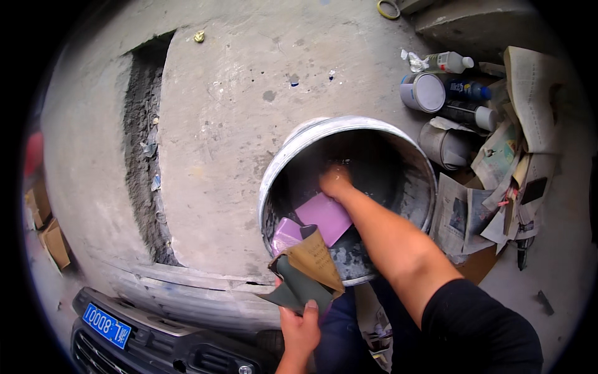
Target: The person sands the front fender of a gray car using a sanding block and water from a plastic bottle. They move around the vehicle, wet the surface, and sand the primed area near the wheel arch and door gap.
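Sandpaper [301, 283]: folded over, dark grey-green face turned up, brown printed backing showing, caught in the left hand [300, 327] at the near edge of a metal tub [349, 123]. Grip pinching it firmly by the lower edge, no slack at all. Over to the right hand [336, 181] now: deep inside that wide round tub, bare forearm [395, 234] angled in across the near right rim. Down in the shadow, so no telling from here whether that grip is spread, pressed together or pinching anything. Just beside the wrist, a flat lilac pad [325, 218]; next to it, toward the left wall, a glossier lilac piece [286, 234], partly behind the sandpaper.

Outward to the right, quite a line-up: a paint can [430, 92] with a white lid, a white-capped bottle [445, 62], a blue-capped bottle [464, 89] and a dark cylinder [461, 112], all close together. Alongside, crumpled newspapers [532, 93]. Up top, a roll of tape [387, 16] on the concrete floor [218, 143]. Across to the left, a rough trench [140, 156] strewn with scraps; below, a dark vehicle bumper [171, 346] with a blue licence plate [107, 325].
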`<state>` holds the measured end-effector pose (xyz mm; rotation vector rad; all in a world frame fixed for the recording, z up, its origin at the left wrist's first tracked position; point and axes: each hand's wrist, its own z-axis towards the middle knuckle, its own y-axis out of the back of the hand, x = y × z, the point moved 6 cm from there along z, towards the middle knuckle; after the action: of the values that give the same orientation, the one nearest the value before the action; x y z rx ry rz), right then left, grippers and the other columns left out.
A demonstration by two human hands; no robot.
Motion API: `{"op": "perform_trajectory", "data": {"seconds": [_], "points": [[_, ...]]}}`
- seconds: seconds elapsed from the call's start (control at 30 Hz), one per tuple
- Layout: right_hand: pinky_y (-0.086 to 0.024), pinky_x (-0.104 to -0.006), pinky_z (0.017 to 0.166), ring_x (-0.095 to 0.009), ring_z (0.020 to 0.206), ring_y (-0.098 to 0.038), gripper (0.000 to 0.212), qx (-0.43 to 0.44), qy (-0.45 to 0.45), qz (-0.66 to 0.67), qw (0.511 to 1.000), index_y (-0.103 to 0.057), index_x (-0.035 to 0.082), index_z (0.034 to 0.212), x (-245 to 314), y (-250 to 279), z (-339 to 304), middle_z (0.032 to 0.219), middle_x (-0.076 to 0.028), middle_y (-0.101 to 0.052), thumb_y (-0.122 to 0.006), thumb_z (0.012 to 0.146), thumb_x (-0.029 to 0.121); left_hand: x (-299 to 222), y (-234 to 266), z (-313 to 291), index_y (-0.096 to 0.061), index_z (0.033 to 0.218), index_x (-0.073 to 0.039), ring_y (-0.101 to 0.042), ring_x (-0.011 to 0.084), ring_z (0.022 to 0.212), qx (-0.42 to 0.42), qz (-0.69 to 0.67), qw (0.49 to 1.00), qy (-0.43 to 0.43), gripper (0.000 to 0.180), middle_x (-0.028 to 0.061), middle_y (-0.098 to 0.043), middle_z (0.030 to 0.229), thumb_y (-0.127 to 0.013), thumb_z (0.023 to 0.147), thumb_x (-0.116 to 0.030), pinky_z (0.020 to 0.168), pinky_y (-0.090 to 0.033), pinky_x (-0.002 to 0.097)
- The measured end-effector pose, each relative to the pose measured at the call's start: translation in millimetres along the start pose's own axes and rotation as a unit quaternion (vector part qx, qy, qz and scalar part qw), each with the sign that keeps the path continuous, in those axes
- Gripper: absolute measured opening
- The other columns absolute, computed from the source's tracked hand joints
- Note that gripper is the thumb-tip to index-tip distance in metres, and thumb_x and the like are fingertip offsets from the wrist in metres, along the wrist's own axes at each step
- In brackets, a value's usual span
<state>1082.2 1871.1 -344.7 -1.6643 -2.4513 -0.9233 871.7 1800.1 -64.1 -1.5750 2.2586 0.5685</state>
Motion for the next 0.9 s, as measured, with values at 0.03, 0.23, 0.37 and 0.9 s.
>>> {"op": "perform_trajectory", "data": {"seconds": [0.03, 0.23, 0.37, 0.9], "points": [[-0.049, -0.0394, 0.089, -0.033, 0.100, -0.065, 0.028, -0.040, -0.025, 0.118, 0.992, -0.069, 0.002, 0.106, -8.6, 15.5, -10.1, 0.104, -0.021, -0.067, -0.056, 0.086, 0.016, -4.0, -4.9, 1.6, -0.021, 0.144, 0.009, -0.049, 0.0236, 0.119, 0.001, -0.005, 1.000, 0.001, 0.067, 0.0192, -0.048, 0.131, -0.054, 0.087, -0.005, 0.103, -0.037, 0.0333], [-0.049, -0.0290, 0.078, -0.014, 0.085, -0.062, 0.024, -0.021, -0.018, 0.475, 0.879, -0.064, 0.000, 0.111, 5.1, 71.3, -87.0, 0.097, -0.008, -0.068, -0.056, 0.093, 0.014, -32.7, -11.1, 5.7, -0.026, 0.140, 0.008, -0.053, 0.0308, 0.115, -0.050, 0.031, 0.997, -0.042, 0.060, 0.0237, -0.050, 0.128, -0.051, 0.086, -0.005, 0.100, -0.039, 0.0370], [-0.048, -0.0275, 0.082, -0.012, 0.087, -0.061, 0.021, 0.025, 0.018, 0.607, 0.794, -0.059, -0.001, 0.113, 11.6, 116.7, -129.2, 0.097, -0.006, -0.067, -0.054, 0.096, 0.012, -52.1, -17.9, 7.4, -0.027, 0.138, 0.007, -0.055, 0.0354, 0.113, -0.067, 0.045, 0.993, -0.081, 0.058, 0.0269, -0.051, 0.124, -0.051, 0.086, -0.006, 0.097, -0.041, 0.0397], [-0.047, -0.0432, 0.095, -0.023, 0.105, -0.061, 0.021, 0.143, 0.069, 0.788, 0.594, -0.053, 0.002, 0.113, 10.7, 170.7, -200.3, 0.113, -0.013, -0.062, -0.054, 0.092, 0.007, -62.2, -37.1, 59.3, -0.024, 0.143, 0.004, -0.055, 0.0427, 0.113, -0.051, 0.144, 0.981, -0.123, 0.065, 0.0303, -0.053, 0.125, -0.056, 0.091, -0.018, 0.098, -0.041, 0.0422]]}}
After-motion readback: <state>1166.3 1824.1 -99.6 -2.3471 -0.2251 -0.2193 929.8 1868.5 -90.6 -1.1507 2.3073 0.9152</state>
